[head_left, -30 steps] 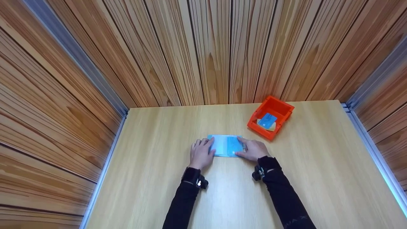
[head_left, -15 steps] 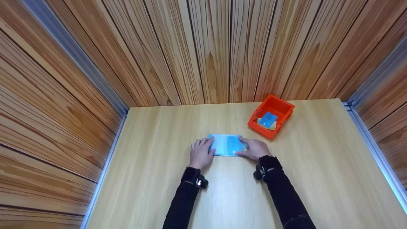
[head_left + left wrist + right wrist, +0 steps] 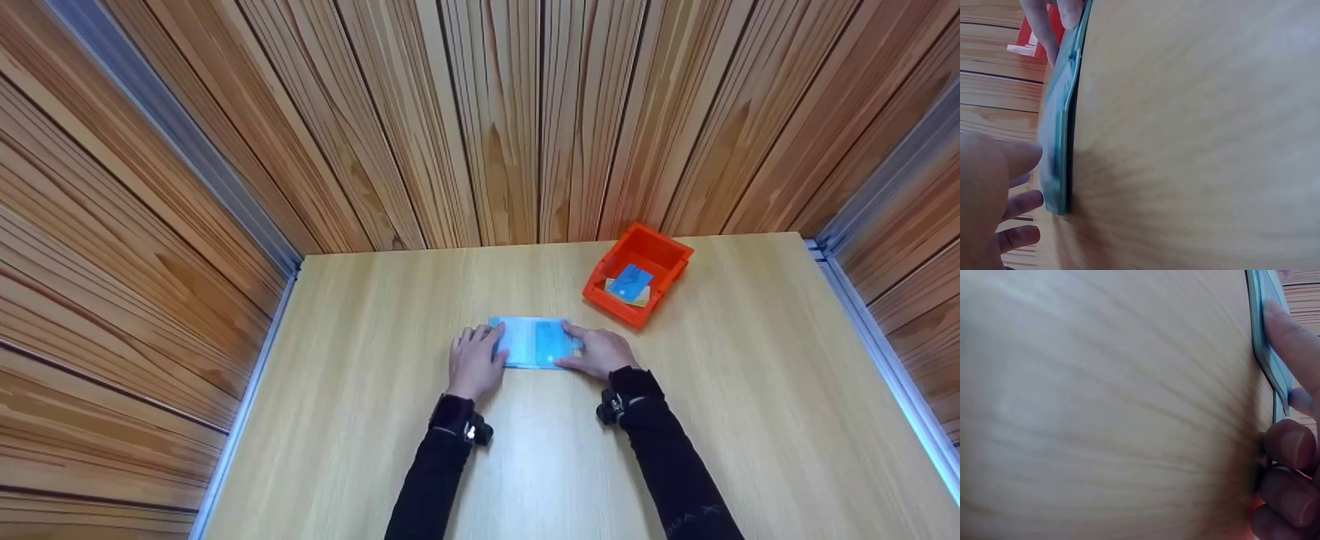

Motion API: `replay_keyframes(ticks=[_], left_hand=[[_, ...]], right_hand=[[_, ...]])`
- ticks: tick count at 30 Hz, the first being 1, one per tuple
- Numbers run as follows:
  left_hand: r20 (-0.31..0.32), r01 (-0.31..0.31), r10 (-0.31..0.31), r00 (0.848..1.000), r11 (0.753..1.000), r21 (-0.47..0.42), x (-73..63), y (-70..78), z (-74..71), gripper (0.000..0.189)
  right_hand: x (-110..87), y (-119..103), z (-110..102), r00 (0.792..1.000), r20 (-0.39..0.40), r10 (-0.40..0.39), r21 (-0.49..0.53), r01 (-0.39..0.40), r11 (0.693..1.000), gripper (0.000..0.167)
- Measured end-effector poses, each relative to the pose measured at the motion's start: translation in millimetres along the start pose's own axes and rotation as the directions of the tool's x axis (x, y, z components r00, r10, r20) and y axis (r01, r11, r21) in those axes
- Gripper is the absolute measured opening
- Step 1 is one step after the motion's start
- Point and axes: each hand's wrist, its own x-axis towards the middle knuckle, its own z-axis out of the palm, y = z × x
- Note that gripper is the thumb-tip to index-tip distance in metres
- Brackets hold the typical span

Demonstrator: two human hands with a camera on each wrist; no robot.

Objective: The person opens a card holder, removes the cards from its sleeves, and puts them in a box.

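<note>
A light-blue folding wallet [image 3: 521,343] with clear pockets lies spread out on the table in the head view, its right part a deeper blue. My left hand [image 3: 475,363] rests at its left end, thumb and forefinger on the surface. In the left wrist view, the other left fingers [image 3: 1019,239] lie loosely beside the end. My right hand [image 3: 600,354] holds the right end, thumb near the lower edge and forefinger near the upper one. The right wrist view has its remaining fingers [image 3: 1292,444] curled beside the end, where a flap [image 3: 1276,377] stands slightly raised.
An orange bin [image 3: 660,251] stands at the back right, holding a blue card [image 3: 630,283] on top of a yellowish one [image 3: 639,301]. Wood-patterned walls [image 3: 495,120] rise behind and beside the light wooden table [image 3: 367,322].
Both hands and the wallet stay practically where they were. Only a very slight shift of the right hand and of the whole head view shows.
</note>
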Motion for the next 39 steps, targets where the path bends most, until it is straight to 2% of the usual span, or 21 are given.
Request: replay_keyframes(ticks=[6,10,14,19,24,28,35,38,39], left_hand=[[-0.013,0.002,-0.002,1.000,0.999,-0.038,5.5,13.6,1.9,0.043],[-0.063,-0.010,0.004,0.998,0.995,-0.098,11.2,24.1,6.5,0.024],[-0.089,0.017,-0.028,0.996,0.991,-0.131,16.3,32.7,10.7,0.015],[-0.045,0.106,-0.117,0.992,0.975,-0.195,20.6,41.8,12.2,0.014],[-0.003,0.154,-0.160,0.987,0.952,-0.265,24.3,48.0,9.2,0.015],[0.057,0.210,-0.203,0.978,0.926,-0.314,25.5,51.4,7.0,0.017],[0.087,0.243,-0.227,0.970,0.915,-0.323,27.6,55.4,6.9,0.017],[0.106,0.283,-0.263,0.959,0.900,-0.331,28.9,57.3,8.3,0.019],[0.097,0.282,-0.265,0.959,0.904,-0.321,29.7,57.9,9.1,0.022]], right_hand=[[0.8,2,1,0.999,0.020,0.029,0.028,-0.030,0.999,0.091],[-0.2,3,1,1.000,-0.005,0.011,0.016,-0.011,1.000,0.090],[-0.7,3,1,0.999,-0.032,-0.010,-0.006,0.010,1.000,0.089],[0.6,3,3,1.000,-0.025,-0.008,0.007,0.008,1.000,0.090],[1.8,3,4,0.999,-0.037,-0.008,0.017,0.008,1.000,0.090],[0.3,2,3,0.999,-0.044,-0.019,0.008,0.020,1.000,0.089],[-1.0,2,4,0.999,-0.049,-0.012,0.008,0.013,1.000,0.089],[-0.7,3,5,0.999,-0.036,-0.002,0.017,0.003,1.000,0.089],[-0.3,3,5,0.999,-0.036,-0.001,0.018,0.002,1.000,0.089]])
